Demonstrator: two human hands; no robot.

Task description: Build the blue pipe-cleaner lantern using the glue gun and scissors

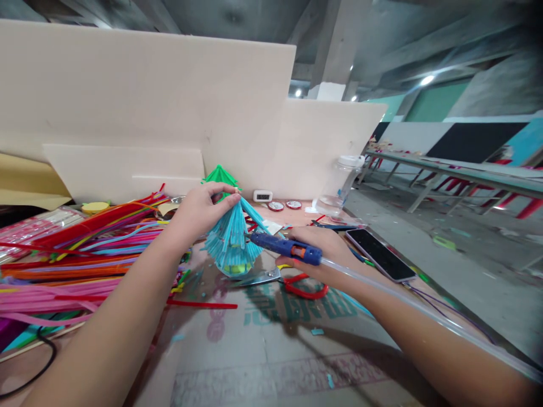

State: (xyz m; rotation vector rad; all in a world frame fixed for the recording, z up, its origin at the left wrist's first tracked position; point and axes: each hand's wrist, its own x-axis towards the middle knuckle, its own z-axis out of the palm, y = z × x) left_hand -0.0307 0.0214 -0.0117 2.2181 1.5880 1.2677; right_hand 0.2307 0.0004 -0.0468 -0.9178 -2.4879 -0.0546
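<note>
My left hand (216, 203) pinches the top of a light-blue, tiered cone made of pipe cleaners (231, 240), its fingers closed. A loose blue strand (255, 216) slants down to the right from that top. In my right hand (316, 246) is a blue glue gun (286, 247), its tip pointing left at the cone's side; I cannot tell whether it touches. A long clear glue stick (382, 288) runs out of its back end. Below the gun lie scissors with red handles (306, 286), blades under the cone's lower edge. Behind my left hand shows a green pointed piece (219, 176).
Piles of coloured pipe cleaners (85, 254) cover the left side. A phone (382, 254) with a cable lies at right, near a clear plastic bottle (337, 186). A small digital clock (262, 196) stands before the white board (148, 102). Blue scraps (317, 332) dot the tabletop.
</note>
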